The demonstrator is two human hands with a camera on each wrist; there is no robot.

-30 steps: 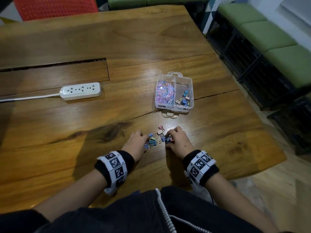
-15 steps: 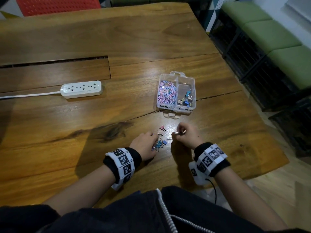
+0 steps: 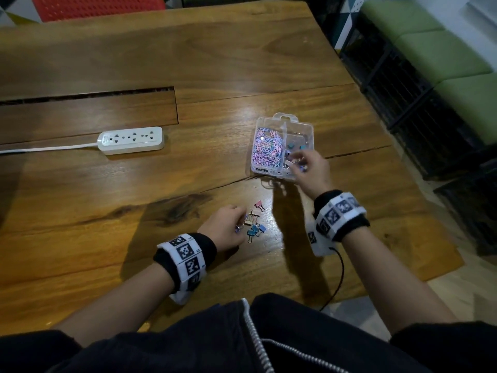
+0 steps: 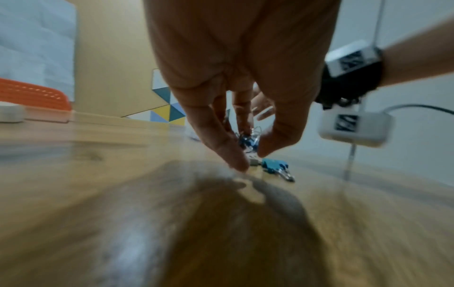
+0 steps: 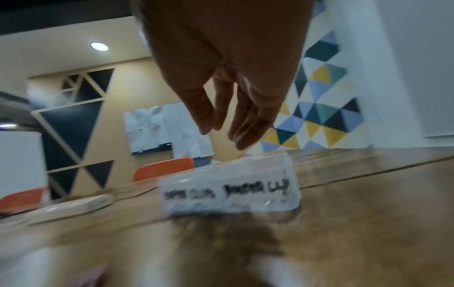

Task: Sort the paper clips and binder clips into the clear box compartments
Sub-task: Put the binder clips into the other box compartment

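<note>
A clear box (image 3: 298, 125) stands on the wooden table; its left compartment holds pink and purple paper clips (image 3: 267, 150), its right compartment binder clips (image 3: 291, 146). My right hand (image 3: 298, 160) hovers over the right compartment with fingers loosely straight and nothing held, as the right wrist view (image 5: 221, 134) confirms above the box (image 5: 228, 192). A small pile of binder clips (image 3: 254, 224) lies near the front, a pink one (image 3: 258, 205) apart. My left hand (image 3: 240, 224) rests at the pile; thumb and forefinger (image 4: 250, 159) pinch a pale binder clip beside a blue one (image 4: 272, 165).
A white power strip (image 3: 131, 140) with its cord lies at the left. A long slot cuts the table (image 3: 80, 184) behind it. A red chair (image 3: 96, 6) stands at the far side. Green benches (image 3: 430, 49) and black crates flank the table's right edge.
My right hand left the pile, travelled up to the box's right compartment and spread its fingers. The left hand stayed at the pile and closed on a clip.
</note>
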